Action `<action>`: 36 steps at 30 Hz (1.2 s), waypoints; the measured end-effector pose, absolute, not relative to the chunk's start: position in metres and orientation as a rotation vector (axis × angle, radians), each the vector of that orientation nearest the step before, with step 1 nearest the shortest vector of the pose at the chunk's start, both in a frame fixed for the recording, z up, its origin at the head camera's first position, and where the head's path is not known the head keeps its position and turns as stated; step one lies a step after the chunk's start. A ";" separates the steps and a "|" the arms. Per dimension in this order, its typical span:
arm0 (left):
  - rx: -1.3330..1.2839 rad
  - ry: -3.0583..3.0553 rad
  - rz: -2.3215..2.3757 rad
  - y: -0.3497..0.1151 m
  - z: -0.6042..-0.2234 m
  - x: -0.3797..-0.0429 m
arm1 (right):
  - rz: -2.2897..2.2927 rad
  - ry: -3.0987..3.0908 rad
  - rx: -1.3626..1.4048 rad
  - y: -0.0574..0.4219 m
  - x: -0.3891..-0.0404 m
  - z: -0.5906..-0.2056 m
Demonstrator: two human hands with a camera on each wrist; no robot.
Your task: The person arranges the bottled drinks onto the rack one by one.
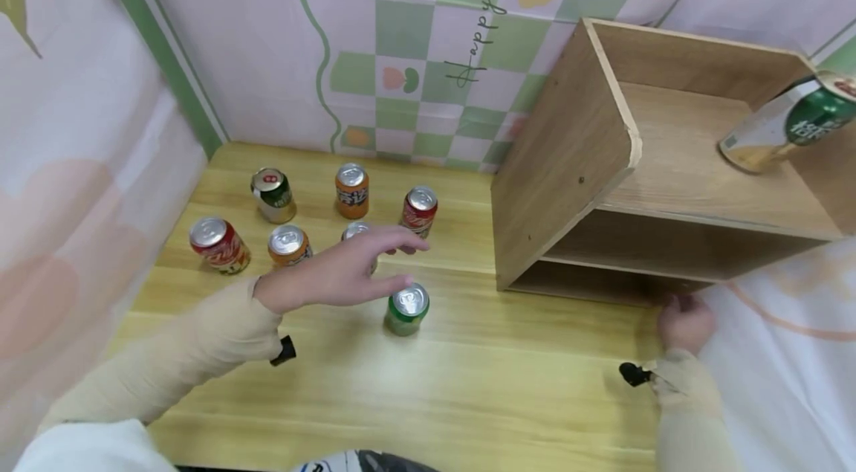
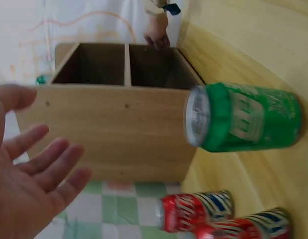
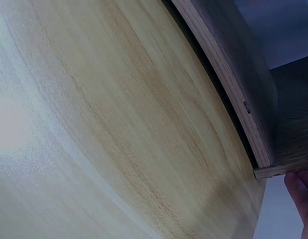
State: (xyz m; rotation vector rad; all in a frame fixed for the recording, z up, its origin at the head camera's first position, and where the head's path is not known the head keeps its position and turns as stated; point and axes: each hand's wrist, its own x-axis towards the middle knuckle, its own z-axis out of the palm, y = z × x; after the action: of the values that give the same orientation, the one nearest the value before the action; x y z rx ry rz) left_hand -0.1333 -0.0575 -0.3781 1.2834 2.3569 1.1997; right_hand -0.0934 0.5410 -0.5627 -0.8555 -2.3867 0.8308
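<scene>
The green can (image 1: 405,312) stands upright on the bench (image 1: 508,390), in front of the other cans and to the left of the wooden shelf. Just above it is the left hand (image 1: 348,267), open and holding nothing, its fingers stretched out towards the shelf. The thumb tip overlaps the can's rim from overhead, but the left wrist view shows a gap between hand and can.

Behind the hand, another can (image 1: 354,231) is mostly hidden. Close around it are a red can (image 1: 418,213) near the shelf, an orange can (image 1: 352,197) at the back and a second orange can (image 1: 294,247) by the wrist. Farther left, a red and gold can (image 1: 222,247) stands in front of a dark green and gold can (image 1: 276,198).

The wooden shelf (image 1: 558,134) has two open compartments below its top board, where a green and white can (image 1: 769,128) stands at the right end. The right hand (image 1: 686,323) touches the shelf's lower right corner; whether its fingers curl round the edge, I cannot tell. Behind the bench hangs a green and white checked cloth (image 1: 403,30).
</scene>
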 end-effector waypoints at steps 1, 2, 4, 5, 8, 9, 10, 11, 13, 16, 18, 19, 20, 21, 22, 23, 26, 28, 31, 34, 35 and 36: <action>1.272 2.350 1.202 -0.059 -0.384 -0.131 | 0.821 -2.387 -0.855 0.541 -0.093 -0.563; 1.261 2.347 1.201 -0.060 -0.390 -0.129 | 0.813 -2.385 -0.857 0.541 -0.093 -0.563; 1.246 2.346 1.207 -0.061 -0.402 -0.127 | 0.805 -2.387 -0.861 0.541 -0.093 -0.563; 1.237 2.351 1.212 -0.062 -0.408 -0.126 | 0.807 -2.388 -0.862 0.541 -0.093 -0.563; 1.177 2.364 1.262 -0.061 -0.426 -0.127 | 0.813 -2.380 -0.889 0.542 -0.093 -0.563; 1.141 2.362 1.292 -0.060 -0.432 -0.128 | 0.813 -2.377 -0.896 0.543 -0.094 -0.563; 1.099 2.361 1.321 -0.060 -0.438 -0.129 | 0.813 -2.380 -0.908 0.543 -0.094 -0.563; 1.053 2.350 1.355 -0.060 -0.445 -0.130 | 0.817 -2.385 -0.921 0.544 -0.095 -0.564; 0.980 2.336 1.417 -0.062 -0.459 -0.132 | 0.838 -2.398 -0.933 0.543 -0.096 -0.565; 0.923 2.309 1.492 -0.066 -0.480 -0.133 | 0.858 -2.417 -0.931 0.541 -0.095 -0.566; 0.923 2.280 1.539 -0.068 -0.493 -0.133 | 0.864 -2.405 -0.926 0.540 -0.094 -0.566; 0.926 2.259 1.561 -0.068 -0.498 -0.133 | 0.857 -2.400 -0.925 0.540 -0.094 -0.565; 0.928 2.235 1.576 -0.068 -0.503 -0.133 | 0.849 -2.398 -0.929 0.540 -0.094 -0.565; 0.931 2.213 1.582 -0.068 -0.508 -0.133 | 0.849 -2.398 -0.932 0.540 -0.094 -0.565; 0.932 2.193 1.580 -0.068 -0.512 -0.132 | 0.846 -2.398 -0.930 0.541 -0.094 -0.565; 0.929 2.183 1.562 -0.067 -0.515 -0.131 | 0.843 -2.399 -0.930 0.542 -0.094 -0.564; 0.909 2.186 1.492 -0.065 -0.522 -0.128 | 0.843 -2.407 -0.928 0.545 -0.095 -0.565; 0.882 2.199 1.455 -0.064 -0.525 -0.127 | 0.844 -2.402 -0.931 0.546 -0.094 -0.565; 0.853 2.220 1.438 -0.062 -0.529 -0.126 | 0.862 -2.394 -0.955 0.546 -0.094 -0.565; 0.823 2.215 1.442 -0.061 -0.535 -0.124 | 0.868 -2.392 -0.948 0.545 -0.094 -0.564; 0.813 2.214 1.448 -0.061 -0.538 -0.123 | 0.866 -2.392 -0.942 0.545 -0.093 -0.564; 0.803 2.208 1.459 -0.060 -0.541 -0.122 | 0.863 -2.391 -0.940 0.544 -0.093 -0.563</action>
State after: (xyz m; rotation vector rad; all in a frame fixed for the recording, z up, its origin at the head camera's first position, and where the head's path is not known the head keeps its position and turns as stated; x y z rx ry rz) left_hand -0.1222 -0.0601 -0.5406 0.8033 2.2078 1.4588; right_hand -0.0934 0.5441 -0.5635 -0.9397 -2.3909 0.8632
